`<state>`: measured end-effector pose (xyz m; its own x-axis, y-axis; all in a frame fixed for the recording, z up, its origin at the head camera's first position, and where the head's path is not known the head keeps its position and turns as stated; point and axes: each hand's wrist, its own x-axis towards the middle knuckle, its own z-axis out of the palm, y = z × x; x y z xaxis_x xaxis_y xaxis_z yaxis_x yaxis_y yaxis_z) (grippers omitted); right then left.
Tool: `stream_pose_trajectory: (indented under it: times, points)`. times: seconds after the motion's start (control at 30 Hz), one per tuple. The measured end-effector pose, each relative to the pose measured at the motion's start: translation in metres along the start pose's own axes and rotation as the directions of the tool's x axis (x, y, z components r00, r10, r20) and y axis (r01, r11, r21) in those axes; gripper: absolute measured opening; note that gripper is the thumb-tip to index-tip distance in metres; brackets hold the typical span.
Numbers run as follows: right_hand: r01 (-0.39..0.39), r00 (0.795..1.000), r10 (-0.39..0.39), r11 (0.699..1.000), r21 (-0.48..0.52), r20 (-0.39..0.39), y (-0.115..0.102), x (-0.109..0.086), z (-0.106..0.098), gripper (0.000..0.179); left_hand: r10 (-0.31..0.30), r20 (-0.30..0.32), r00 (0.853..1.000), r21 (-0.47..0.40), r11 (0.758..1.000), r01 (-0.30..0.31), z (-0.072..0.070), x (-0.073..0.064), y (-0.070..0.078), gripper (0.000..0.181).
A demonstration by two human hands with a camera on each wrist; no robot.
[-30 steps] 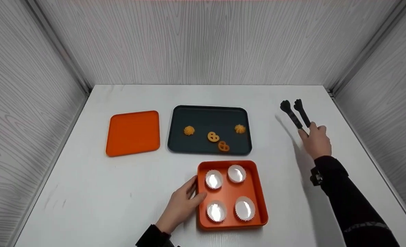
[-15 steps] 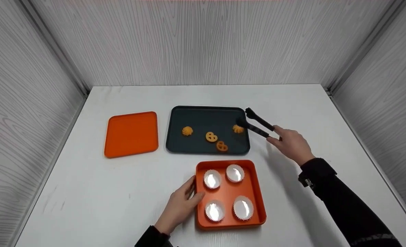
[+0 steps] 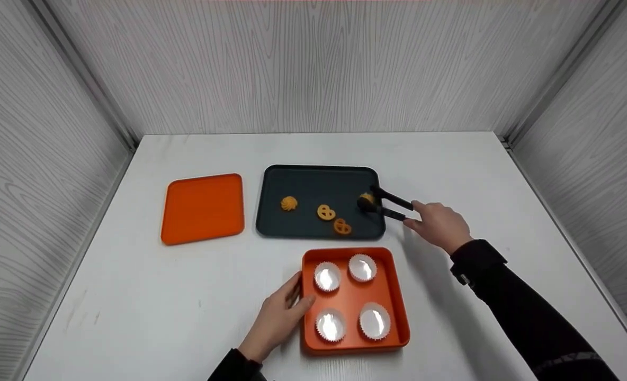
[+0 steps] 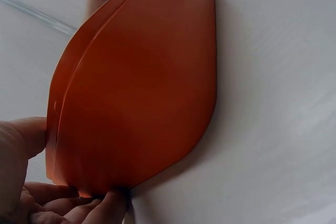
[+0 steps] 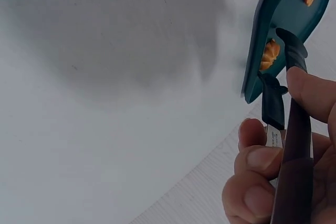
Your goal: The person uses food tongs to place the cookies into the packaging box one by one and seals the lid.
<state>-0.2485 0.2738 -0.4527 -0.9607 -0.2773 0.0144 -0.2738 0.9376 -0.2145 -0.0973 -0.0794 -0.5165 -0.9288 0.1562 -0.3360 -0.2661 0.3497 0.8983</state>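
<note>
My left hand grips the left wall of an orange box, thumb over the rim and fingers against the outside. Several white paper baking cups sit inside the box. My right hand holds black tongs, whose two tips stand apart on either side of a swirl cookie at the right end of a dark tray. In the right wrist view the swirl cookie lies between the tongs' tips. Two pretzels and another swirl cookie lie further left on the tray.
A flat orange lid-like square lies left of the dark tray. Grey wood-grain panels rise behind and at both sides of the white table. The box stands just in front of the dark tray.
My right hand has moved left with the tongs, from the table's right side to the tray's right end, and their tips have come down around the swirl cookie. The left hand stays on the box.
</note>
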Motion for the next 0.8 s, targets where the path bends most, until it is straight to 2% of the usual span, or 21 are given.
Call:
stream_pose_trajectory:
  times: [0.33,0.5,0.8]
  points:
    - [-0.029,0.998,0.03,0.999,-0.016,0.053,-0.008,0.007,-0.008,0.036,0.0,0.001,1.0,0.0,1.0,0.0,0.001,0.001,0.001,0.078]
    - [-0.013,0.998,0.015,0.999,-0.03,0.057,-0.011,0.011,-0.013,0.032,-0.01,0.0,1.0,-0.006,1.0,0.01,0.001,0.001,0.001,0.078]
    - [0.003,0.997,0.0,0.999,-0.036,0.075,-0.017,0.019,-0.022,0.018,0.034,0.002,0.999,-0.015,0.999,-0.034,0.001,-0.002,0.0,0.077]
